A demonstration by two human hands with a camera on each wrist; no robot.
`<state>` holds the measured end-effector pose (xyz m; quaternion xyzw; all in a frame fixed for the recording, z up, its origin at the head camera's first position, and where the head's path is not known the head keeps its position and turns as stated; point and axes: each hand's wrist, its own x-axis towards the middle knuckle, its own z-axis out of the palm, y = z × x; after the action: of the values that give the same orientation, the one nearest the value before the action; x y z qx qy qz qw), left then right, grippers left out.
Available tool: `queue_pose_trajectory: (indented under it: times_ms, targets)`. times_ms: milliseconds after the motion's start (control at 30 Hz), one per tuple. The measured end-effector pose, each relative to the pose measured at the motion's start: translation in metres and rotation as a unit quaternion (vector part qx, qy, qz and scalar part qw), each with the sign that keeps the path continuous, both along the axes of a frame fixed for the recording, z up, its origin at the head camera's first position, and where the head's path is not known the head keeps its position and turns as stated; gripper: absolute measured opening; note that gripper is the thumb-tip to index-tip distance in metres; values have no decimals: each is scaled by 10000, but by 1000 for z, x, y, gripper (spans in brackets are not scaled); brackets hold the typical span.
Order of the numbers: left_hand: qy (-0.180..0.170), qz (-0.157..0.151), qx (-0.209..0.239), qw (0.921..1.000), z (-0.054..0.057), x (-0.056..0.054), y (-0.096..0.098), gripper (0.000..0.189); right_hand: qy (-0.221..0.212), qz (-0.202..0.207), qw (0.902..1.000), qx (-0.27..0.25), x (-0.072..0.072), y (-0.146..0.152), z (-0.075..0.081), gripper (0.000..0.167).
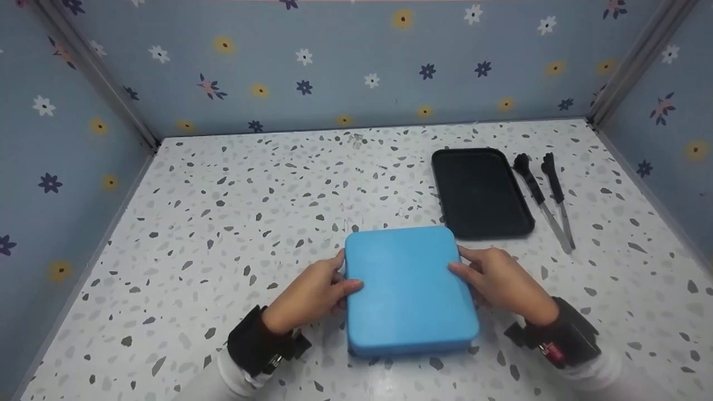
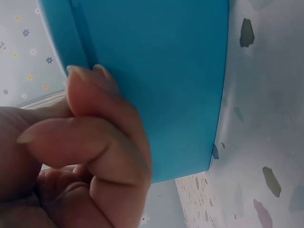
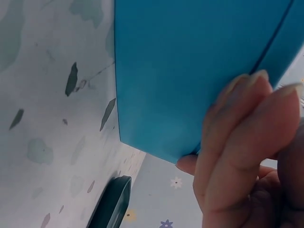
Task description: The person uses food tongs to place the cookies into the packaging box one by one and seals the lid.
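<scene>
A light-blue lidded box [image 1: 409, 289] lies flat on the speckled table in front of me. My left hand [image 1: 312, 291] grips its left side, the thumb over the top edge. On the opposite side my right hand [image 1: 498, 278] holds the lid's edge, thumb also on top. In the left wrist view, curled fingers [image 2: 114, 128] press at the seam under the lid [image 2: 57, 28]. The right wrist view has fingertips at the same seam, against the box's side wall [image 3: 175, 76]. What is inside the box is hidden.
Behind the box to the right lies a black tray [image 1: 482, 192], close to the box's far corner. Tongs [image 1: 551, 206] with black tips and metal handles lie right of the tray. Flower-patterned panels [image 1: 356, 61] enclose the table at the back and sides.
</scene>
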<state>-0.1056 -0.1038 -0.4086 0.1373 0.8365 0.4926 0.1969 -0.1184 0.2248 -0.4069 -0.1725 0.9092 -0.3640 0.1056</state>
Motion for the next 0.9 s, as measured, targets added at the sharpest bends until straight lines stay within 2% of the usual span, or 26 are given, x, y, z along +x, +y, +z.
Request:
queue_pose_trajectory:
  times_ms: [333, 533, 900]
  targets:
    - [11, -84, -55, 9999, -1, 0, 3, 81, 124, 15, 9999, 85, 2, 2, 0, 48]
    - [46, -149, 61, 9999, -2, -1, 3, 79, -69, -12, 10000, -55, 4, 2, 1, 46]
    - [-32, 7, 71, 10000, 0, 0, 1, 82, -148, 75, 9996, -226, -2, 3, 1, 50]
